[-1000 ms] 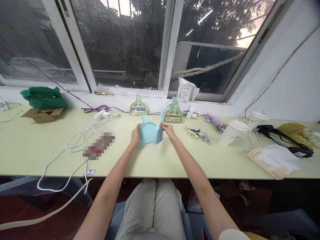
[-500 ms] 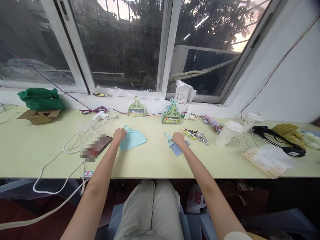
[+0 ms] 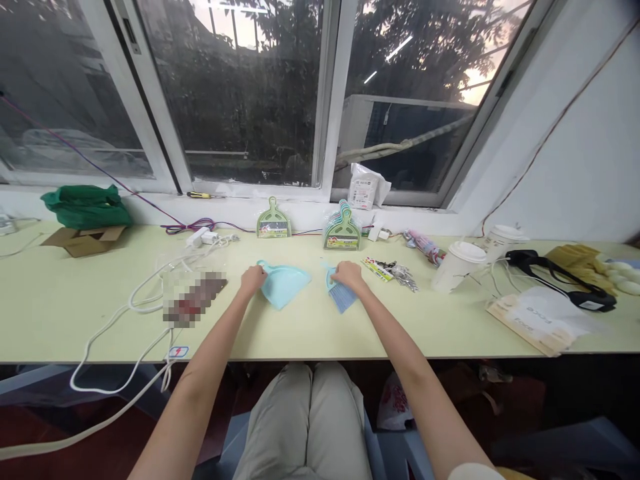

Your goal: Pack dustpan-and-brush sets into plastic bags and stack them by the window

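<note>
Over the middle of the table, my left hand (image 3: pixel 253 279) is closed on the handle end of a light blue dustpan (image 3: pixel 285 285), its wide edge turned to the right. My right hand (image 3: pixel 348 275) grips a small blue hand brush (image 3: pixel 342 295) near its handle, with the bristles pointing down toward me. A gap of bare tabletop separates the dustpan from the brush. Beyond them, a packaged green dustpan set (image 3: pixel 273 221) leans on the wall, and a stack of similar packaged sets (image 3: pixel 342 230) stands to its right.
Left of my arm lie a phone-like object (image 3: pixel 197 300), blurred over, and white cables (image 3: pixel 100 333). A bunch of metal pieces (image 3: pixel 401 275), white lidded cups (image 3: pixel 457 267), a black strapped device (image 3: pixel 560 280) and a paper bag (image 3: pixel 535 320) are on the right. A green bag (image 3: pixel 85 207) sits far left.
My left hand has moved the dustpan to the right, turning it slightly. My right hand has shifted the brush a little left, so the two are closer together.
</note>
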